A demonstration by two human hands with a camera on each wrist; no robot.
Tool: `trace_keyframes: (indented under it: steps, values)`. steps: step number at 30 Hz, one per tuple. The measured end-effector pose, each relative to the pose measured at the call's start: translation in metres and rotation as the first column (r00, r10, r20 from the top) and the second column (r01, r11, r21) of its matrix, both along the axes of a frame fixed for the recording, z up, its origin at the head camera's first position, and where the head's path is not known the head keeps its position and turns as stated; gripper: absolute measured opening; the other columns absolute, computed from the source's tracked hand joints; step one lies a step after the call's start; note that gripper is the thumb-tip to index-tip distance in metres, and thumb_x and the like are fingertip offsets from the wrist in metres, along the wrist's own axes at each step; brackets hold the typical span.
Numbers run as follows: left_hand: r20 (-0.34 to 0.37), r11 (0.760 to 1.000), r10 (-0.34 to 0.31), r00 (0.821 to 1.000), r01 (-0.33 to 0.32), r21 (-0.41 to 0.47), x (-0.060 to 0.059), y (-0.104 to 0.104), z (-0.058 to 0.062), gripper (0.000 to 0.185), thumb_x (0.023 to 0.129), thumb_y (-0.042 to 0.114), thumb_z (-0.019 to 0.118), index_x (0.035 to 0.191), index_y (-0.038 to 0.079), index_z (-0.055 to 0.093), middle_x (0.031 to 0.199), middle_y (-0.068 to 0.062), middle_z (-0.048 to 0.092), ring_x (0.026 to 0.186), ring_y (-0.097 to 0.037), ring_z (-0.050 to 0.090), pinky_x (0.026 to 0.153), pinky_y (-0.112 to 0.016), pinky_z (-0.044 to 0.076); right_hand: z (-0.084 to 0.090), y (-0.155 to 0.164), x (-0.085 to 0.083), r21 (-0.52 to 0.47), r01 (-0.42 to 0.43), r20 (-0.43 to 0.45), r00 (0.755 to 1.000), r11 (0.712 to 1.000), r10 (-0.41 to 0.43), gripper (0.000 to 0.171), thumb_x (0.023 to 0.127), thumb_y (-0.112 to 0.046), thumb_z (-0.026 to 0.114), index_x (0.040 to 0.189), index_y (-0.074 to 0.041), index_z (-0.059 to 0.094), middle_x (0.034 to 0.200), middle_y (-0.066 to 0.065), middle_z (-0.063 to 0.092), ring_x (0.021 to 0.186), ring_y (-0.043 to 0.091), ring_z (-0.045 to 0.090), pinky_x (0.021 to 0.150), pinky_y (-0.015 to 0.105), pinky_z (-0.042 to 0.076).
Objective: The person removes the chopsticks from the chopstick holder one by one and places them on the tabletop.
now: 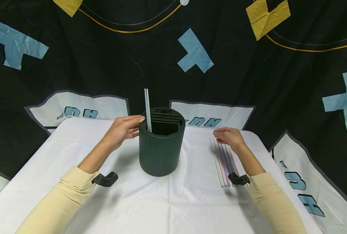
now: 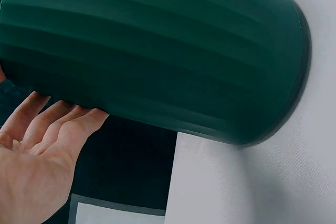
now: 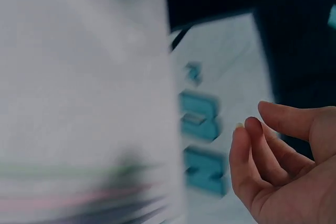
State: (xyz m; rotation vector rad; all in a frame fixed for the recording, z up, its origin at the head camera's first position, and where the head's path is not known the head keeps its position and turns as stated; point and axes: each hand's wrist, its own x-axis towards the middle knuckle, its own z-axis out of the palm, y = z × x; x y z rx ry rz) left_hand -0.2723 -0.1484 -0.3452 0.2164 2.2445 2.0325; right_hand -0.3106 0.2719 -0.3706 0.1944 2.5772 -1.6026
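A dark green utensil holder [image 1: 161,152] with a black slotted top stands upright on the white table. Two pale straws [image 1: 148,109] lean out of its left side. My left hand [image 1: 125,130] is at the holder's upper left, thumb at the rim. In the left wrist view its fingertips [image 2: 100,113] touch the ribbed side without curling round it. Over the right of the table, my right hand [image 1: 229,136] is loosely bent with nothing in it. Its thumb and fingertips stand apart in the right wrist view. Below it several thin coloured straws [image 1: 220,169] lie side by side.
White cloth covers the table [image 1: 150,208]. Behind it hangs a black backdrop [image 1: 126,71] with blue and yellow patches and white lettered panels. A black wrist strap [image 1: 105,179] sits on my left sleeve cuff, another [image 1: 239,179] on the right.
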Motion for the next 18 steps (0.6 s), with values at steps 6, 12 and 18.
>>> trace_keyframes:
  steps: [6,12,18]
  values:
    - [-0.004,1.0,0.003,1.0,-0.003,0.001,0.0,-0.003,0.001,0.059,0.098,0.039,0.066,0.144,0.004,0.055,0.14,-0.016,0.061,0.126,-0.031,0.063,0.097,-0.04,0.056,0.054,-0.037,0.004,-0.074,-0.073,-0.069,0.995,0.995,0.068,0.04,0.098,-0.021,0.067,0.13,0.003,0.064,0.126,0.014,0.067,0.084,0.008,0.07,0.085,0.022,0.061]
    - [0.002,1.0,0.011,1.0,-0.011,0.012,0.001,-0.003,0.001,0.057,0.097,0.038,0.066,0.142,0.004,0.056,0.139,-0.016,0.062,0.125,-0.03,0.063,0.097,-0.04,0.057,0.094,-0.079,0.014,-0.146,-0.158,-0.157,0.978,0.977,0.135,0.033,0.096,-0.02,0.071,0.122,0.001,0.068,0.111,0.006,0.072,0.085,0.012,0.072,0.084,0.022,0.061]
    - [-0.001,1.0,0.009,1.0,-0.009,0.013,0.0,-0.001,0.0,0.058,0.097,0.038,0.067,0.143,0.004,0.056,0.14,-0.016,0.062,0.123,-0.028,0.065,0.097,-0.039,0.057,0.118,-0.122,0.024,-0.163,-0.252,-0.241,0.948,0.954,0.209,0.025,0.095,-0.016,0.072,0.115,-0.001,0.071,0.106,0.007,0.072,0.088,0.019,0.072,0.084,0.026,0.062]
